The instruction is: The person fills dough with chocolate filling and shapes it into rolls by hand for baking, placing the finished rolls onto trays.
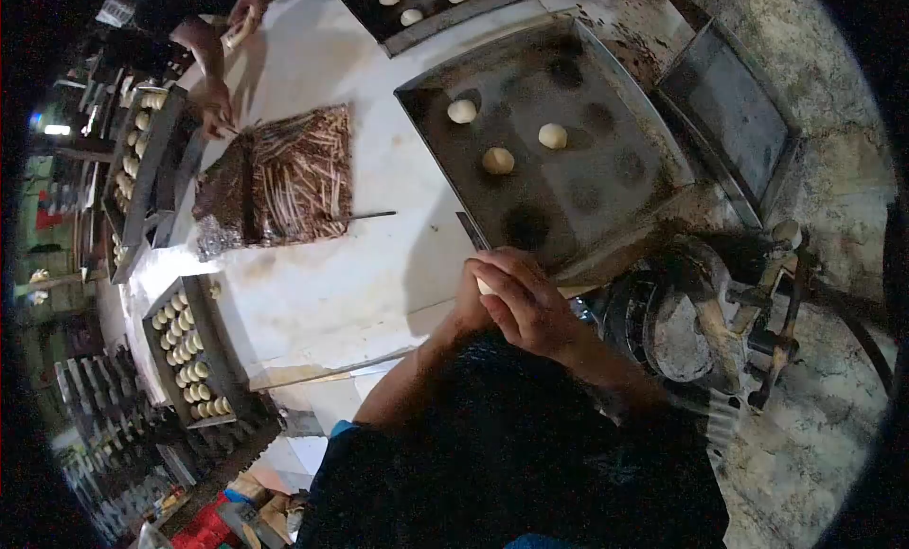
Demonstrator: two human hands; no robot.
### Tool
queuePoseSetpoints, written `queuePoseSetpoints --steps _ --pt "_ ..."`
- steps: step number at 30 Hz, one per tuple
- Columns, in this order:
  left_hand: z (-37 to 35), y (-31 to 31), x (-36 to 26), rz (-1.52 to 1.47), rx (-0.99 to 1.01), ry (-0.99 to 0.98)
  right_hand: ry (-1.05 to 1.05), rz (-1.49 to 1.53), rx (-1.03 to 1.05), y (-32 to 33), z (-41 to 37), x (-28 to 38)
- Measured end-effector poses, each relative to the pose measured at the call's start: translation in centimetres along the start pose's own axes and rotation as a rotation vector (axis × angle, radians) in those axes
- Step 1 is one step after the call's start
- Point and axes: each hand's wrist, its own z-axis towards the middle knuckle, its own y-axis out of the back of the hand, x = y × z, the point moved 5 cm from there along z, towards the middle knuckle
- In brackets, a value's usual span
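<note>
Peeking out between left grip (468, 303) and right grip (530, 308), dough ball (485, 287) pinched by both.

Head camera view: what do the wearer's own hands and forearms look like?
The left hand and right hand are bare, with no gloves. Both forearms are mostly uncovered below a loose black fabric top, which shows a small bright blue patch near the left arm. Whether anything is worn on the right forearm is too dark to tell.

Table (303, 308) (stained) — trays (521, 85), brown sheet (301, 175)
</note>
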Motion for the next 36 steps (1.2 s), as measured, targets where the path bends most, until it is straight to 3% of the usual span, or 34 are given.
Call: queuePoseSetpoints --steps 1,3,5,6,8,10,12,14,15,16,18,19,20,21,22,23,24,25,27,28,31,32,33,34,36 --pt "-0.3 -0.3 1.1 -0.140 -0.008 0.093 0.003 -0.005 0.012 -0.2 -0.4 -0.5" --pt "-0.3 0.1 0.9 -0.291 -0.040 0.169 -0.232 0.172 0.109 -0.5 -1.1 -3.2" --pt "0.1 0.4 -8.3 0.270 0.304 0.311 -0.384 0.322 0.018 -1.2 -1.4 -6.5" --pt "-0.1 1.2 -7.8 0.170 0.168 0.042 -0.490 0.182 0.002 -2.0 -1.4 -8.5" --pt "-1.0 4.8 -9.8 0.200 0.056 0.037 -0.262 -0.351 0.190 -4.2 -2.3 -12.8" --pt "-2.3 8.9 -10.8 0.205 -0.061 0.027 -0.613 -0.379 0.643 -5.2 -3.0 -14.2" --pt "-5.2 13.6 -10.8 0.138 -0.196 0.001 -0.756 -0.518 0.944 -5.5 -3.0 -13.8" --pt "-9.2 18.6 -11.5 0.094 -0.327 -0.041 -0.507 -0.508 0.801 -5.2 -2.3 -14.5" --pt "-11.6 21.2 -11.8 0.205 -0.391 0.002 -0.498 -0.614 0.707 -4.8 -0.2 -12.0" --pt "-14.3 24.2 -12.2 0.317 -0.456 0.053 -0.409 -0.648 0.482 -4.6 1.4 -10.1" --pt "-22.6 34.6 -12.7 0.725 -0.966 -0.229 -0.165 -0.620 -0.090 -4.1 3.1 -7.1" --pt "-27.4 39.9 -13.8 0.951 -1.249 -0.306 -0.146 -0.601 -0.087 -5.1 3.0 -6.2" --pt "-32.6 45.6 -15.6 1.080 -1.292 -0.229 -0.205 -0.366 -0.147 -5.5 2.9 -5.5" --pt "-37.4 50.8 -15.5 1.077 -1.509 0.023 -0.258 -0.134 -0.207 -6.2 3.6 -4.7" --pt "-40.9 54.6 -16.0 1.308 -1.644 0.303 -0.236 -0.130 -0.214 -7.6 4.8 -2.6" --pt "-43.3 57.4 -16.5 1.376 -1.593 0.491 -0.087 -0.267 -0.113 -9.7 5.7 1.0" --pt "-44.6 59.9 -16.0 1.317 -1.436 0.892 0.055 -0.405 -0.011 -11.9 6.0 4.4" --pt "-45.6 61.5 -16.2 1.315 -1.438 0.892 0.057 -0.406 -0.011 -13.3 6.3 6.6" --pt "-46.8 63.7 -14.6 1.244 -1.096 1.262 0.159 -0.350 0.088 -16.1 6.8 10.7" --pt "-47.1 63.2 -15.3 1.283 -1.041 1.304 0.053 -0.295 0.136 -16.4 7.2 12.1" --pt "-48.1 63.5 -12.2 1.353 -1.096 1.174 0.086 -0.251 0.061 -16.4 8.0 13.1" --pt "-47.9 63.9 -11.1 1.243 -1.077 1.226 0.094 -0.245 0.047 -16.6 8.3 13.4" --pt "-47.9 63.4 -11.0 1.328 -1.208 1.099 0.103 -0.188 0.060 -17.0 8.8 13.7" --pt "-48.1 64.8 -8.3 1.373 -1.167 1.011 0.113 -0.132 0.067 -17.3 9.3 13.9" --pt "-45.7 62.9 -10.1 1.398 -1.267 0.661 0.135 -0.030 0.076 -18.2 9.8 14.4"
